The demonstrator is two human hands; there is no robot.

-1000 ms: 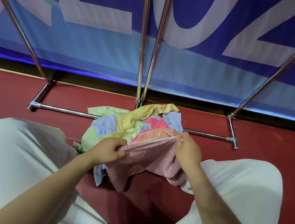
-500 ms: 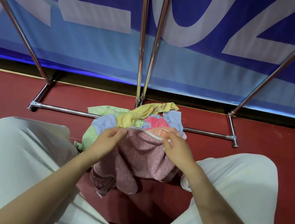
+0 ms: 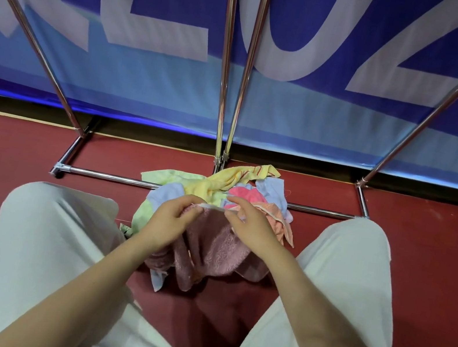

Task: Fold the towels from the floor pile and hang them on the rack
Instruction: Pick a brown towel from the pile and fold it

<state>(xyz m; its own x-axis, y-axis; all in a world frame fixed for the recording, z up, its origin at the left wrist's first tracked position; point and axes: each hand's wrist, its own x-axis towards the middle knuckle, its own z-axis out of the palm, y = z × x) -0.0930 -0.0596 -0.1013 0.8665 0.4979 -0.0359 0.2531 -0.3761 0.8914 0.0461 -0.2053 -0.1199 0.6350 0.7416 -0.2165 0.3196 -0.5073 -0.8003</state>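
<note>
A dusty-pink towel (image 3: 214,250) hangs bunched between my knees, just above the red floor. My left hand (image 3: 172,218) pinches its top edge on the left, and my right hand (image 3: 246,222) pinches the same pale edge a little to the right, so the two hands are close together. Behind them lies the floor pile (image 3: 213,186) of yellow, light green, pale blue, pink and orange towels. The chrome rack (image 3: 230,88) stands beyond the pile, with its bottom bar (image 3: 105,176) running across the floor; no towel hangs on the parts of it in view.
My legs in white trousers (image 3: 49,248) frame the towel on both sides. A blue banner (image 3: 304,49) with large pale letters hangs behind the rack. Slanted rack poles (image 3: 434,114) rise at left and right. Red floor (image 3: 439,241) lies on either side.
My hands have come closer together along the pink towel's top edge, and the towel has gone from spread wide to bunched and hanging lower.
</note>
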